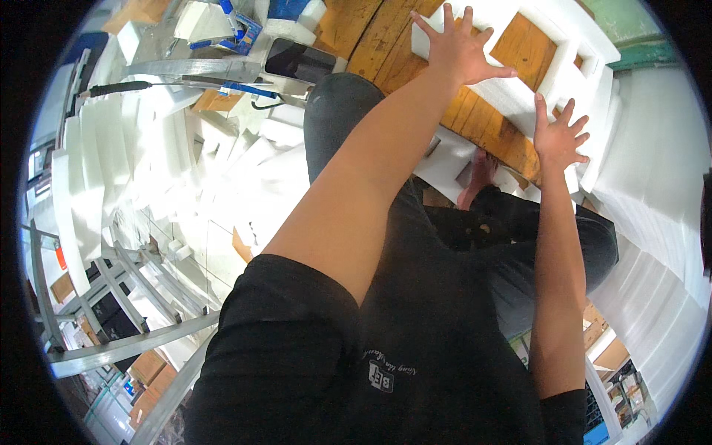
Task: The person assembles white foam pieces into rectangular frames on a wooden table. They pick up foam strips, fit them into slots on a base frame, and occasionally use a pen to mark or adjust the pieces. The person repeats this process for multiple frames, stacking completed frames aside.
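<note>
A white foam frame with rectangular openings lies on the wooden tabletop at the upper right. My left hand is open over its left part, fingers spread wide, with nothing in them. At the frame's near right part is my right hand, also open with fingers apart and holding nothing. Both palms face down; whether they press on the foam or hover just above it I cannot tell. Brown wood shows through the frame's openings.
A dark-screened phone lies left of the tabletop, near a metal strip and blue-and-white items. White foam sheets crowd the left. Translucent white sheeting hangs at the right. A metal frame stands lower left.
</note>
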A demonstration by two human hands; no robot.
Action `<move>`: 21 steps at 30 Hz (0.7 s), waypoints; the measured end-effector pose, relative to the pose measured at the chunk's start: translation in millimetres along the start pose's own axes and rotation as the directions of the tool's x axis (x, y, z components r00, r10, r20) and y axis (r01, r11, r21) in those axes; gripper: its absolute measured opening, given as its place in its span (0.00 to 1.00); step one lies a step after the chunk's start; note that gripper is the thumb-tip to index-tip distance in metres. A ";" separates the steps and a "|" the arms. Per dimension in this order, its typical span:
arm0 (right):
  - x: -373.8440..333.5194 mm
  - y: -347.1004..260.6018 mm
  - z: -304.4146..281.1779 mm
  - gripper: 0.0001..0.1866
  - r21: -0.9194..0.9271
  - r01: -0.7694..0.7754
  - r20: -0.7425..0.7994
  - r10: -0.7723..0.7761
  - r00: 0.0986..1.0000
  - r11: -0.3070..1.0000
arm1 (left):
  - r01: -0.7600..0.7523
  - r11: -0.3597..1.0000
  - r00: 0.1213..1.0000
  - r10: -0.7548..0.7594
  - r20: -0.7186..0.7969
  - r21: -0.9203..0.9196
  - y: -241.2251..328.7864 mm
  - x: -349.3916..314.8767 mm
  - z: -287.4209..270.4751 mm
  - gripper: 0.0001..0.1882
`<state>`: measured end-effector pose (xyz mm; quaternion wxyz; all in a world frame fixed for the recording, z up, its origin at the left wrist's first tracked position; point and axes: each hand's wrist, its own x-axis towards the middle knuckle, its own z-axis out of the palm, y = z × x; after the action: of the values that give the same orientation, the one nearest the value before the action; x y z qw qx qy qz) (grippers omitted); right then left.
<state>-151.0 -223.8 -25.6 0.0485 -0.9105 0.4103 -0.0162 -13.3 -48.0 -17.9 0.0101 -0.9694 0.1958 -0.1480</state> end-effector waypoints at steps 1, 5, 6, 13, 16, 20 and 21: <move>1.1 -0.1 -0.7 0.61 0.004 0.001 0.003 -0.001 1.000 1.000 | -0.001 1.000 1.000 0.001 0.000 -0.002 2.7 -0.3 -0.7 0.52; 4.4 5.9 -4.5 0.60 -0.002 0.002 0.003 -0.002 1.000 1.000 | -0.039 0.891 0.977 0.130 0.172 -0.452 -19.1 4.8 -37.1 0.54; 2.1 7.4 -0.9 0.60 -0.006 0.001 0.000 -0.001 1.000 1.000 | -0.040 0.888 0.977 0.131 0.169 -0.458 -15.9 5.4 -32.0 0.54; -1.8 0.4 -8.4 0.60 0.025 0.029 0.033 -0.030 0.999 0.999 | -0.088 0.901 0.992 0.119 0.046 -0.424 -10.9 5.0 -19.0 0.52; -1.7 4.3 -9.6 0.60 0.060 0.041 0.022 -0.042 0.999 0.997 | -0.103 0.918 0.993 0.117 0.012 -0.383 -7.8 2.6 -16.7 0.51; -3.5 4.4 -6.9 0.59 0.055 0.049 0.006 -0.050 0.999 0.997 | -0.078 0.923 0.994 0.101 0.043 -0.378 -6.3 0.3 -18.1 0.52; -4.6 5.5 -5.1 0.59 0.048 0.052 -0.002 -0.052 0.999 0.998 | -0.075 0.923 0.993 0.103 0.054 -0.377 -6.5 -0.5 -20.3 0.52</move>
<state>-158.5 -224.4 -21.0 0.0696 -0.9195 0.3859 -0.0275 -17.1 -41.1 1.8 -0.1610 -0.9483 0.2638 -0.0721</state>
